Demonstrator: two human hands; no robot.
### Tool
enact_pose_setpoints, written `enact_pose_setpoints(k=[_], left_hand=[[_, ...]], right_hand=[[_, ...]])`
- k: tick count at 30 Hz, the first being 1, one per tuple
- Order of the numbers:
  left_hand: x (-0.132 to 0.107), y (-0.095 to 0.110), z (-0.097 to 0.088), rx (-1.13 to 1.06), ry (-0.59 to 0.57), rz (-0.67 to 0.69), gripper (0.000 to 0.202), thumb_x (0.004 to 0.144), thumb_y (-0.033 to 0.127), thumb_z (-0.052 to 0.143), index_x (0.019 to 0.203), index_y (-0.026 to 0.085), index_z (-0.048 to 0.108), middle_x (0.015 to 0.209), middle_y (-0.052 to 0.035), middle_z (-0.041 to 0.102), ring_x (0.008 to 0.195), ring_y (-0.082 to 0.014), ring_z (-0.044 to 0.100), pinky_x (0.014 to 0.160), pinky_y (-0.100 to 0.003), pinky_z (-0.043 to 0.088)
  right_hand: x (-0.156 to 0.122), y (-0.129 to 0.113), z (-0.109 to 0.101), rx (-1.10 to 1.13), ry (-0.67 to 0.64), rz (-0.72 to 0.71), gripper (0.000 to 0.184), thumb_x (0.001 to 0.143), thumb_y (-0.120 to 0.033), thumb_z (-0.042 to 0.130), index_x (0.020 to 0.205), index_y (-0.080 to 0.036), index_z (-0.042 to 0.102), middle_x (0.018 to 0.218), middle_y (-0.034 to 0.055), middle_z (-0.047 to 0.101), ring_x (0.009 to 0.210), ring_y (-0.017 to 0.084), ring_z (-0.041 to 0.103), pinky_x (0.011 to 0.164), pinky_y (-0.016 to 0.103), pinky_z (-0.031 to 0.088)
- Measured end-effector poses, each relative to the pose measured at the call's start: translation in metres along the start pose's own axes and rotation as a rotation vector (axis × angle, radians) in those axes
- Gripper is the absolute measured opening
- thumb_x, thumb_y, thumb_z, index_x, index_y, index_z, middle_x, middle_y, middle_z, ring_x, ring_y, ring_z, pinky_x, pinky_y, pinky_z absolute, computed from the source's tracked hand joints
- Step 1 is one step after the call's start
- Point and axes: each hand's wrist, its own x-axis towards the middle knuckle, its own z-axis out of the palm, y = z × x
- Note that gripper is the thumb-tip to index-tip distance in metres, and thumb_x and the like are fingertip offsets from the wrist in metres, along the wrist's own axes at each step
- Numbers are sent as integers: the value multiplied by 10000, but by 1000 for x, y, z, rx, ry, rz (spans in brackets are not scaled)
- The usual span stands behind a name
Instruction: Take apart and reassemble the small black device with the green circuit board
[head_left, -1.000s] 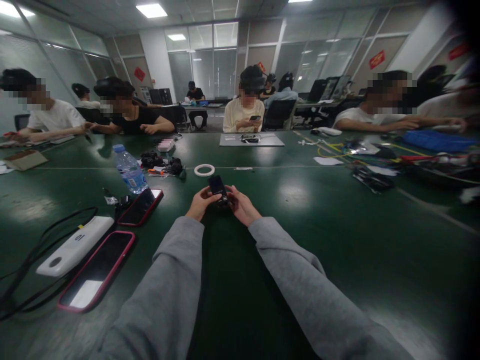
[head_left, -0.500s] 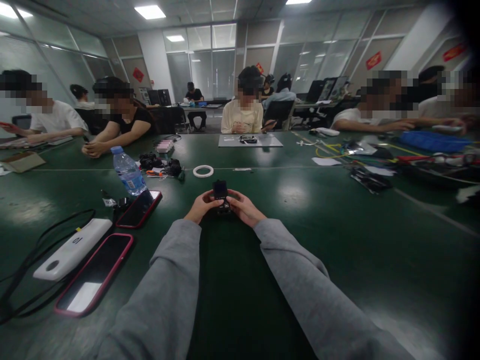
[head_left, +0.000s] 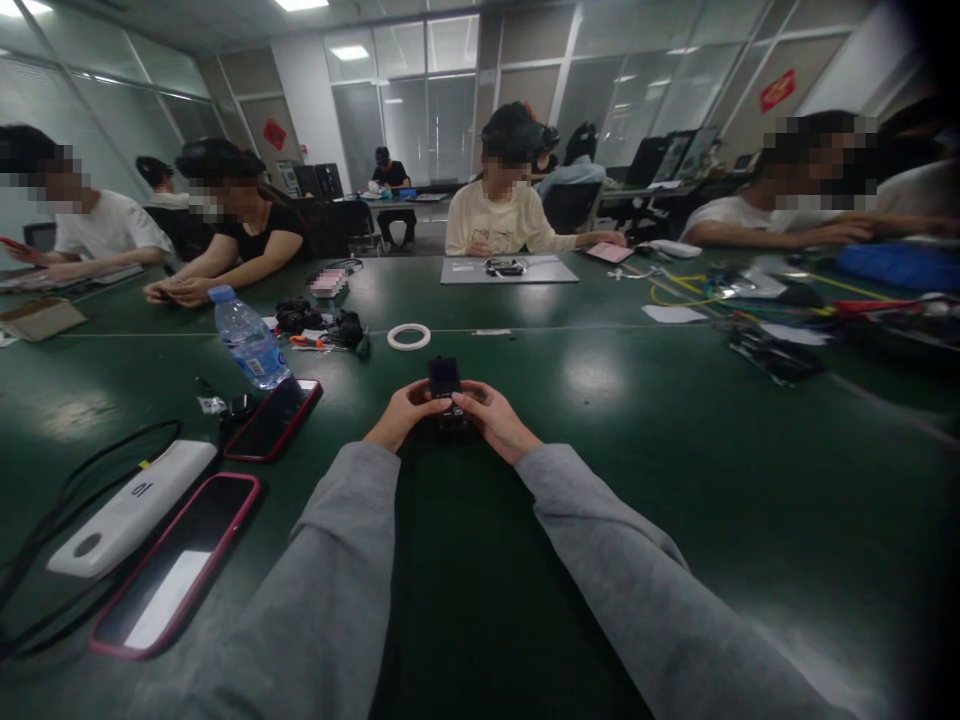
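Note:
Both my hands are closed around a small black device [head_left: 444,378] above the green table [head_left: 600,480]. A dark square screen stands up at its far side, with small pale-marked buttons on the near part. From the left, my left hand [head_left: 405,412] grips it, thumb lying across the front. Opposite, my right hand [head_left: 495,415] holds the other side, its thumb by the buttons. My fingers hide the device's sides, and its exact kind is unclear. Just beyond lies a white ring [head_left: 409,328], apart from my hands.
To my left are a water bottle [head_left: 247,340], two red-cased phones [head_left: 274,420], a white power bank [head_left: 139,515] and black cables. Black gear [head_left: 322,325] lies beyond. Wires and tools [head_left: 772,350] clutter the right. Several people sit around; one opposite has a grey board [head_left: 536,272].
My hands keep their grip on the device. The view has shifted slightly. The person opposite has stretched an arm out to the right, a hand at a pink item.

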Motion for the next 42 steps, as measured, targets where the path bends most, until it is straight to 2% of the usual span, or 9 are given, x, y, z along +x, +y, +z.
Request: enact_pose_setpoints(k=[8, 15, 22, 33, 42], left_hand=[[3, 1, -1, 9, -6, -28, 599, 630, 270, 807, 1176, 124, 607, 1076, -105, 656, 986, -208, 608, 946, -377, 421], [3, 3, -1, 40, -24, -44, 571, 661, 299, 790, 1168, 112, 605, 1133, -128, 641, 1021, -223, 599, 943, -375, 425], [4, 3, -1, 60, -15, -46, 608, 634, 308, 806, 1172, 113, 598, 1110, -126, 652, 1014, -225, 603, 951, -385, 417], [6, -2, -4, 72, -18, -46, 630, 643, 340, 797, 1199, 131, 585, 1037, -109, 667, 965, -219, 615, 925, -388, 428], [2, 5, -1, -35, 14, -114, 684, 657, 306, 794, 1268, 140, 534, 1000, -93, 663, 850, -155, 614, 819, -316, 462]], right_hand=[[-2, -2, 3, -17, 53, 12, 534, 596, -334, 844, 1003, -177, 537, 915, 16, 608, 833, 119, 590, 752, 238, 461], [1, -1, -2, -35, 32, 30, 511, 629, -352, 831, 1010, -185, 534, 928, 10, 599, 819, 106, 587, 721, 219, 459], [-2, -6, 2, -26, 17, 55, 541, 615, -325, 839, 1031, -191, 521, 895, 3, 604, 766, 100, 579, 690, 217, 454], [-3, -4, 2, -43, 9, 46, 543, 657, -328, 815, 1087, -187, 515, 944, 19, 613, 821, 110, 596, 727, 222, 475], [4, 0, -3, 6, 49, 38, 506, 652, -373, 813, 1046, -213, 539, 989, 11, 607, 872, 117, 599, 757, 225, 506]])
